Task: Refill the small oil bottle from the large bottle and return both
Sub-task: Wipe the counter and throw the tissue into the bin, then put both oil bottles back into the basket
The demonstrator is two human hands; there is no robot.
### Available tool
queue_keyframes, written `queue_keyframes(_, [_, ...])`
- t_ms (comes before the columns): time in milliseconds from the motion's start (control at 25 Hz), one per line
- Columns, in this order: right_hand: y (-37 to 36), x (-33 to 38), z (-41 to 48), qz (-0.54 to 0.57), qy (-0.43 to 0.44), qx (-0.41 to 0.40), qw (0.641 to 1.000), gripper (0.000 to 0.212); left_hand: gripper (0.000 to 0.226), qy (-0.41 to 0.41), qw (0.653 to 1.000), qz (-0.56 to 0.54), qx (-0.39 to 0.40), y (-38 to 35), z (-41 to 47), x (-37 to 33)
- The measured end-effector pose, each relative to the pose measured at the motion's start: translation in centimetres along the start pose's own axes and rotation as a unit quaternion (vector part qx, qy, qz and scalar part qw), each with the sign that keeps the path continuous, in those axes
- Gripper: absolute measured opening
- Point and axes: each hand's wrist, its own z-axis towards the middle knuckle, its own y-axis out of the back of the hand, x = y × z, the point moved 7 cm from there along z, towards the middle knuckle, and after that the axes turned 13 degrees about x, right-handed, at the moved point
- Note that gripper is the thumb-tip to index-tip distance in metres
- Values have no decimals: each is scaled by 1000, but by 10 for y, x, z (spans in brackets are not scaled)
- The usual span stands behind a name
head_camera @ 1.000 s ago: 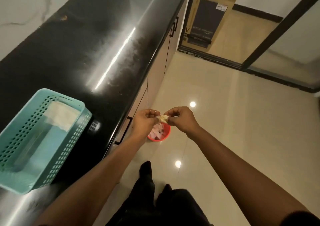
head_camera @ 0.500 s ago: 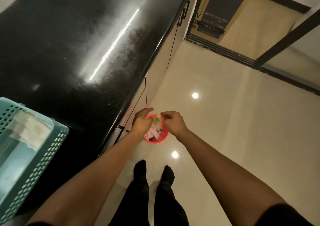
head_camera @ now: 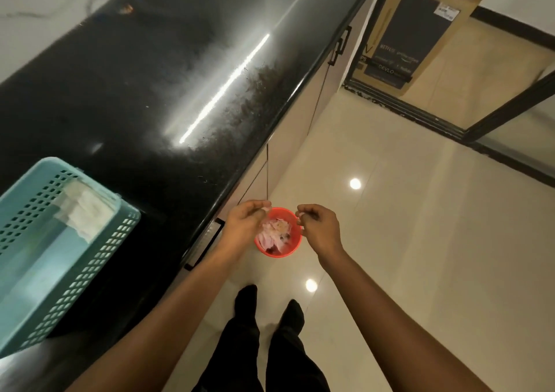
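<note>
Fingers of both hands are seen curled inward, with the thumbs drawn close to the fingertips; whether anything is pinched between them cannot be told. The left hand and the right hand are held apart at lower centre of the frame, one over each side of a red bin that is set on the tiled floor just beside the cabinet fronts. The bin is filled with crumpled pink and pale scraps. Neither oil bottle can be seen in this view. A black counter is spread across the upper left, and a teal basket is placed on it at the left edge, with a white sheet lying inside. Dark trouser legs are shown at bottom centre. A flat carton is leaned upright at upper right.
</note>
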Motion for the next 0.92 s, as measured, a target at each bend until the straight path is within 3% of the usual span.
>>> queue_keyframes(200, [-57,66,-68,-9,127,74,989,17,15,-82,995,-38,-50,26,-102,-43])
queue_keyframes(480, [-203,162,-180,-77,263,284,919,21,17,-158,966,-47,-199,126,-254,-69])
queue_keyframes(760, [-395,194,-295,-138,292,409,854,8,16,-202,908,-161,-329,276,-420,-2])
queue_keyframes(920, [-489,200,-340,-166,331,434,821,21,28,-241,865,-189,-398,366,-489,36])
